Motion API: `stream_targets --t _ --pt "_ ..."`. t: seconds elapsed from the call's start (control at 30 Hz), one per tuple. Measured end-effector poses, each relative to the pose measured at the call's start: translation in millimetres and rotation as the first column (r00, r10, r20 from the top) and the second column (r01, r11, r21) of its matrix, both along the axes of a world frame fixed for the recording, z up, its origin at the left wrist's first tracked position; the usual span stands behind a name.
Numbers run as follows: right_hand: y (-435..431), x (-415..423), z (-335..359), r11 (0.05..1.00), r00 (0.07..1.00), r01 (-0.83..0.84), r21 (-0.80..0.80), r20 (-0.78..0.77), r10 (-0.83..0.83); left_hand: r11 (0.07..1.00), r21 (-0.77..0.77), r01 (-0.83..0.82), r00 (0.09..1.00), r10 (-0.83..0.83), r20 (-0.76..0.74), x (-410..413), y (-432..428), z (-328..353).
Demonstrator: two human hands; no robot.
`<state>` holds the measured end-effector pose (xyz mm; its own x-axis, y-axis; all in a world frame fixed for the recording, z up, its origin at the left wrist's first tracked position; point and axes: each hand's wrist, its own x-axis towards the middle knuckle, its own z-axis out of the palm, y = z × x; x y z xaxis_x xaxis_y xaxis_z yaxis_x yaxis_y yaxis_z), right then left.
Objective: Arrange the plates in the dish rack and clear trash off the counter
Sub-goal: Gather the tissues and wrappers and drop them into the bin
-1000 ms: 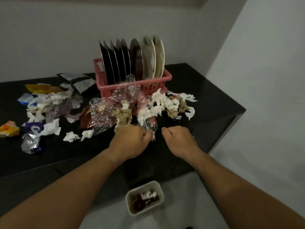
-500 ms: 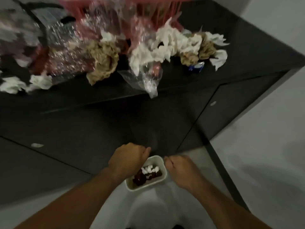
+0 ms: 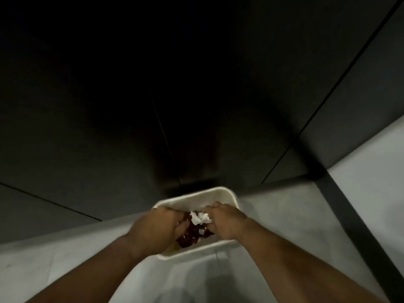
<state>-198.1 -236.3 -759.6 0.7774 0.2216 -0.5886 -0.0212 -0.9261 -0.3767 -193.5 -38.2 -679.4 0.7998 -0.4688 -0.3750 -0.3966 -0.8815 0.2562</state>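
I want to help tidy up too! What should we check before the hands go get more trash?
1. Hands above the bin: the left hand and right hand hang over the white bin. Ok.
2. Trash inside: white tissue and red wrappers lie in it. Ok.
3. Bin upright on the floor: ok.
4. Hands empty: both are curled downward, palms hidden. Cannot tell.
5. Trash left on the counter: it is out of view. Cannot tell.
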Motion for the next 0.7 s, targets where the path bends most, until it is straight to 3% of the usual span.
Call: stream_targets --t 0.17,0.23,0.3,0.37,0.47,0.7 --pt "-6 -1 -17 0.987 0.997 0.059 0.152 0.050 -0.067 0.989 -0.136 -0.051 0.994 0.064 0.092 11 -25 -56" --pt "-10 -3 -9 0.984 0.990 0.080 0.159 0.106 -0.097 0.986 -0.155 -0.065 0.997 0.056 -0.058 8 -36 -75" --pt "-16 -3 6 0.982 0.980 0.117 0.149 0.144 -0.139 0.994 -0.050 -0.098 0.934 0.074 -0.350 6 -41 -88" --pt "-23 -4 24 0.972 0.967 0.169 0.165 0.162 -0.196 0.993 0.058 -0.106 0.886 0.121 -0.448 13 -38 -87" --pt "-33 -6 57 0.958 0.952 0.228 0.176 0.165 -0.257 0.995 0.047 -0.085 0.941 0.095 -0.324 31 -34 -44" --pt "-44 -15 210 0.960 0.939 0.242 0.138 0.217 -0.268 0.965 -0.245 -0.090 0.987 0.054 -0.150 34 -20 148"
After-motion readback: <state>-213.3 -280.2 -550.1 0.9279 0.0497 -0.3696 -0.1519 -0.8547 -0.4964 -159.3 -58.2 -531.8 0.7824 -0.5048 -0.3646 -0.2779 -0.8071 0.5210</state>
